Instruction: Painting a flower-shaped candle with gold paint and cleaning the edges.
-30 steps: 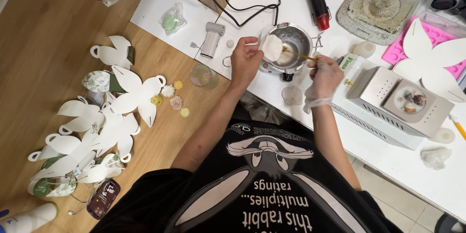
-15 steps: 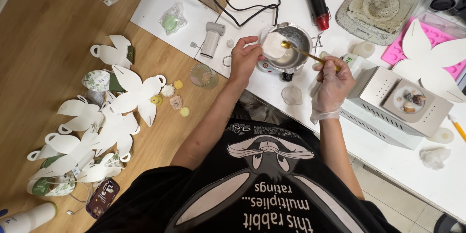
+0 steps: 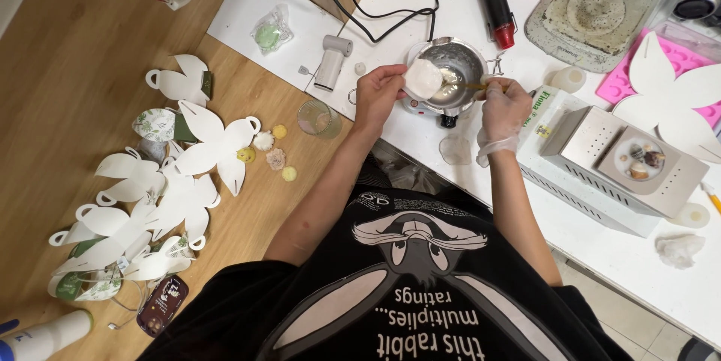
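Hands meet over the small metal pot (image 3: 457,68) on the white table (image 3: 601,256): the left hand (image 3: 378,95) pinches a pale round piece (image 3: 423,78) at the pot's rim, while the gloved right hand (image 3: 503,109) grips a thin yellowish tool (image 3: 476,86) reaching into the pot, white paper cut-outs (image 3: 203,149) lying well apart on the wooden surface

Black short-sleeved T-shirt (image 3: 405,286) (white-grey cartoon rabbit print), clear thin glove on right hand (image 3: 502,109), left hand (image 3: 375,94) bare.

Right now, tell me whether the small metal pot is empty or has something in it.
Not empty: the metal pot holds a pale layer at its bottom; how much, cannot tell.
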